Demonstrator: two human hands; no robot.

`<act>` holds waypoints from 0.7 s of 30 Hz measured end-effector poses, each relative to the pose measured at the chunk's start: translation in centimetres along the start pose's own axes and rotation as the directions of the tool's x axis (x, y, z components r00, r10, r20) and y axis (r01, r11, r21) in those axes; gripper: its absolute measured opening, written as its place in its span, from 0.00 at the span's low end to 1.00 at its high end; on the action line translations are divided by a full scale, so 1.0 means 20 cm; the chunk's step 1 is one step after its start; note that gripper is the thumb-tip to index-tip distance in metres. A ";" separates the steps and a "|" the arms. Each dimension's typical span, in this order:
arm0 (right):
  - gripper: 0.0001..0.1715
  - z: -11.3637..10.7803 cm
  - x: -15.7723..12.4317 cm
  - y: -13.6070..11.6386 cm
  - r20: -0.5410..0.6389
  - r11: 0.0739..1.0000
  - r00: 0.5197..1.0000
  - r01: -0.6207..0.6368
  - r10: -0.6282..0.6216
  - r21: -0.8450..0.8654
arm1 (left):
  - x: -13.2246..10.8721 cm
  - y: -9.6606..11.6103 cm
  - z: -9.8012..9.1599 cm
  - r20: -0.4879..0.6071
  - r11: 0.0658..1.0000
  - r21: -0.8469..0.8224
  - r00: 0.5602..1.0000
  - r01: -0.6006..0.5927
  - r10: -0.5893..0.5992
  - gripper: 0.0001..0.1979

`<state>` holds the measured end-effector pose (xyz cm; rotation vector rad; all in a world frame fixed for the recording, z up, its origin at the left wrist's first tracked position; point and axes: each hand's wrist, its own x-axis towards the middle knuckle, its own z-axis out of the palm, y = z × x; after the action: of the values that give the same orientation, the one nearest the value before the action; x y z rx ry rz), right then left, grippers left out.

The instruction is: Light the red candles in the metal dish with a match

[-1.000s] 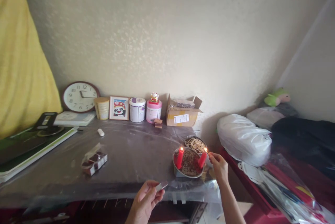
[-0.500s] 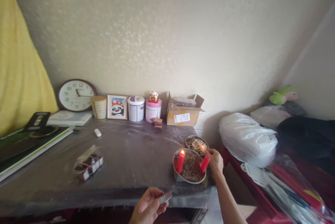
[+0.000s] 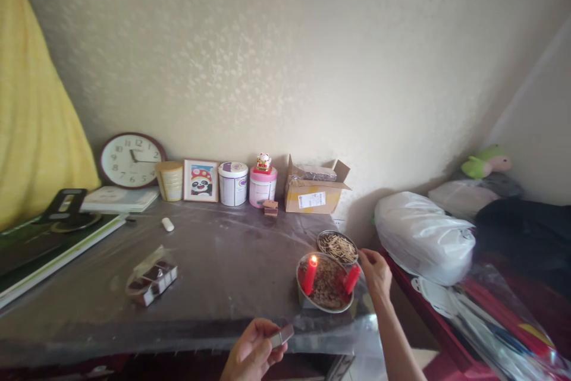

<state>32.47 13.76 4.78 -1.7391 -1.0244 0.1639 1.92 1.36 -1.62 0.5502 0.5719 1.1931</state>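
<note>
My left hand (image 3: pixel 255 350) is closed around a small matchbox (image 3: pixel 282 336) in front of the table's near edge. Over at the right, my right hand (image 3: pixel 377 273) pinches a matchstick that is barely visible at the fingertips, with no flame showing there. Beside that hand, a metal bowl (image 3: pixel 325 309) of brown grainy filling holds two red candles. The left candle (image 3: pixel 310 277) stands nearly upright and burns. The right candle (image 3: pixel 352 280) leans to the right, and I see no flame on it. Behind the bowl sits a round dish of loose matchsticks (image 3: pixel 338 247).
A plastic-wrapped pack of matchboxes (image 3: pixel 154 281) lies on the covered table (image 3: pixel 223 262). Along the wall stand a clock (image 3: pixel 132 161), a framed panda picture (image 3: pixel 200 180), two tubs and an open cardboard box (image 3: pixel 314 195). White bags (image 3: pixel 423 238) rest to the right.
My right hand has drawn slightly right and down, away from the right candle. The flame that was at its fingertips is gone. My left hand stays in place with the matchbox.
</note>
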 end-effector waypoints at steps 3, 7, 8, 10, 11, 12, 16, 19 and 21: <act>0.27 -0.19 -0.11 -0.10 -0.122 0.998 0.992 0.012 -0.004 0.067 | -0.01 0.01 -0.02 0.001 1.000 0.021 1.000 -0.018 0.018 0.17; 0.18 -0.34 -0.46 -0.31 -0.018 0.957 0.984 0.178 -0.179 0.230 | -0.02 0.03 -0.05 0.041 0.996 0.087 0.999 -0.019 0.016 0.16; 0.17 -0.33 -0.57 -0.36 0.074 0.946 0.967 0.220 -0.243 0.237 | -0.02 0.03 -0.05 0.043 0.993 0.115 0.999 -0.024 0.019 0.16; 0.16 -0.27 -0.79 -0.41 0.239 0.902 0.894 0.298 -0.378 0.311 | -0.03 0.04 -0.04 0.031 0.981 0.185 0.998 -0.063 0.059 0.16; 0.15 -0.23 -0.89 -0.41 0.315 0.880 0.844 0.325 -0.435 0.345 | -0.04 0.04 -0.04 0.034 0.971 0.221 0.995 -0.097 0.092 0.16; 0.16 -0.17 -0.98 -0.40 0.287 0.854 0.833 0.353 -0.472 0.382 | -0.05 0.04 -0.03 0.052 0.959 0.253 0.992 -0.129 0.119 0.16; 0.20 0.00 -1.17 -0.30 0.209 0.823 0.834 0.403 -0.510 0.401 | -0.10 0.05 0.00 0.134 0.910 0.384 0.984 -0.158 0.114 0.16; 0.18 0.04 -1.20 -0.25 0.227 0.821 0.824 0.407 -0.520 0.401 | -0.11 0.05 -0.01 0.128 0.874 0.465 0.988 -0.139 0.088 0.16; 0.19 0.04 -1.19 -0.25 0.249 0.815 0.810 0.407 -0.531 0.412 | -0.11 0.05 -0.03 0.122 0.870 0.476 0.989 -0.128 0.079 0.16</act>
<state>14.50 -1.97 0.08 -1.1087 -1.5712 0.3194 0.27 -0.49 -1.14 1.0740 0.7692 1.1151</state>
